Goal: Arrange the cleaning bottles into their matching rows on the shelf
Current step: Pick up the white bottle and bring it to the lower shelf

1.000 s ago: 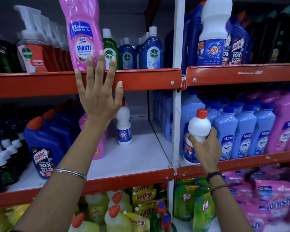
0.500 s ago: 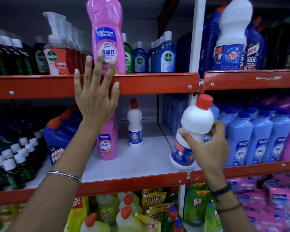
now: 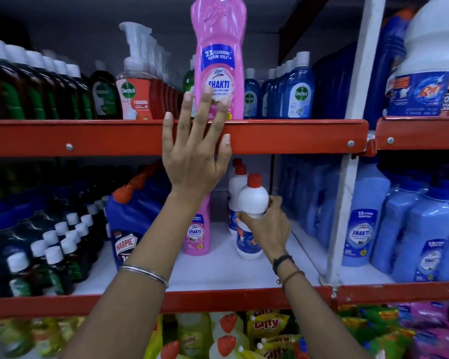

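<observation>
Right hand (image 3: 263, 226), grip clamped on white bottle (image 3: 252, 203): seat it upright behind matching red-capped bottle (image 3: 237, 185); left hand (image 3: 195, 156), fingers spread apart, above.

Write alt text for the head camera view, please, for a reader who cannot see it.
A person's right hand sets a small white bottle with a red cap on the middle shelf, in front of a matching bottle. The left hand reaches, fingers spread, toward a tall pink Shakti bottle on the upper shelf.
</observation>
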Action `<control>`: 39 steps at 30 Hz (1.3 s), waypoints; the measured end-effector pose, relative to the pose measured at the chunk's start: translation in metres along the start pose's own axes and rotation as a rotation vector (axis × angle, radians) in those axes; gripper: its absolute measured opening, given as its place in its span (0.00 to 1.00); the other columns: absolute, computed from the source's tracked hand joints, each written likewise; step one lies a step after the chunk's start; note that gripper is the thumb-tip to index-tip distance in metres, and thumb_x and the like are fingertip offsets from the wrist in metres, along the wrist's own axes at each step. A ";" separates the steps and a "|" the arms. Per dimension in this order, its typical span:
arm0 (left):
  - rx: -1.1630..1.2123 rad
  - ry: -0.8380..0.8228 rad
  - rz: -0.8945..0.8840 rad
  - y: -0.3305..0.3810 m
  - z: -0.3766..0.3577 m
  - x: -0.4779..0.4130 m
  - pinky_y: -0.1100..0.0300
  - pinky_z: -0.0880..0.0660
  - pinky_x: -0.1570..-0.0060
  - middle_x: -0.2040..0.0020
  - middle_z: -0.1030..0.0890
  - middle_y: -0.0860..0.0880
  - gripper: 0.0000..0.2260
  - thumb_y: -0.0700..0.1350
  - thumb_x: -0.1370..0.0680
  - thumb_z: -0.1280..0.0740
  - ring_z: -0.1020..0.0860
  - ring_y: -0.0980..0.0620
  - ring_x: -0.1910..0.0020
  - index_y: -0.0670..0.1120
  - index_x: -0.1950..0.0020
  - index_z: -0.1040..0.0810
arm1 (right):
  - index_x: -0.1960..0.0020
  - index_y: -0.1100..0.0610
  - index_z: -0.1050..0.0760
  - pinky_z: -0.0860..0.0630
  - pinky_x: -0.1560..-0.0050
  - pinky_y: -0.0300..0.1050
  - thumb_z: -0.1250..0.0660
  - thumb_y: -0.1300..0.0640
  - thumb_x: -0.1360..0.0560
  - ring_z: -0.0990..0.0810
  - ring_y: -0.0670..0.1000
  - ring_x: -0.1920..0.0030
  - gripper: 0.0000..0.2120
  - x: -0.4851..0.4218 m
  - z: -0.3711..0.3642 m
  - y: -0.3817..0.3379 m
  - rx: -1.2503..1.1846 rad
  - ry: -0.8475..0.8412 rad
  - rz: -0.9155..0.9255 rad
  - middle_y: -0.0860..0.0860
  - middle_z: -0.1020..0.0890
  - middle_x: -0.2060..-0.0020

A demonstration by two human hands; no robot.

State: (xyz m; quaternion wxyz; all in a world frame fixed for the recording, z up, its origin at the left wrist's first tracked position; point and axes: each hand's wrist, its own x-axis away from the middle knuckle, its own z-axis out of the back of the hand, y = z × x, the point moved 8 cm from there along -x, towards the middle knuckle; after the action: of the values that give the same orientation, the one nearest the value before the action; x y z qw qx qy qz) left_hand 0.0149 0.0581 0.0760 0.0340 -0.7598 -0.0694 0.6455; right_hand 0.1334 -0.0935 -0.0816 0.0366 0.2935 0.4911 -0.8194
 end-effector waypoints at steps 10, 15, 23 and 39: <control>0.000 0.009 -0.006 0.001 0.000 0.000 0.46 0.37 0.30 0.28 0.29 0.49 0.20 0.54 0.19 0.47 0.33 0.47 0.28 0.53 0.27 0.32 | 0.48 0.59 0.35 0.34 0.62 0.44 0.22 0.41 0.42 0.20 0.60 0.50 0.35 -0.019 -0.036 0.005 0.045 0.010 -0.038 0.58 0.18 0.50; 0.006 -0.001 -0.002 0.001 0.001 -0.001 0.46 0.36 0.30 0.28 0.29 0.49 0.20 0.53 0.19 0.47 0.33 0.47 0.28 0.53 0.27 0.33 | 0.46 0.59 0.35 0.33 0.62 0.45 0.25 0.36 0.41 0.20 0.60 0.49 0.37 -0.014 -0.038 0.002 0.083 0.021 -0.006 0.58 0.19 0.50; 0.024 -0.052 0.027 0.001 0.002 -0.001 0.46 0.41 0.28 0.27 0.31 0.49 0.20 0.53 0.18 0.47 0.36 0.47 0.26 0.53 0.26 0.35 | 0.37 0.57 0.34 0.25 0.54 0.50 0.30 0.31 0.39 0.23 0.56 0.41 0.42 0.009 0.022 -0.016 0.030 0.178 0.040 0.52 0.22 0.41; 0.034 -0.194 0.057 0.002 0.002 -0.001 0.43 0.48 0.26 0.24 0.38 0.48 0.22 0.52 0.18 0.48 0.42 0.45 0.24 0.51 0.24 0.38 | 0.40 0.59 0.29 0.31 0.49 0.44 0.35 0.46 0.30 0.28 0.57 0.42 0.23 -0.052 0.293 -0.133 0.027 0.948 0.387 0.56 0.24 0.43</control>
State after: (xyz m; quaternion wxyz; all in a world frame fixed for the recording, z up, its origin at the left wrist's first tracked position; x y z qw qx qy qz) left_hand 0.0126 0.0562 0.0767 0.0218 -0.6946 -0.0399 0.7180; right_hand -0.0008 -0.2791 0.1506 -0.0431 0.7189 0.3799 -0.5806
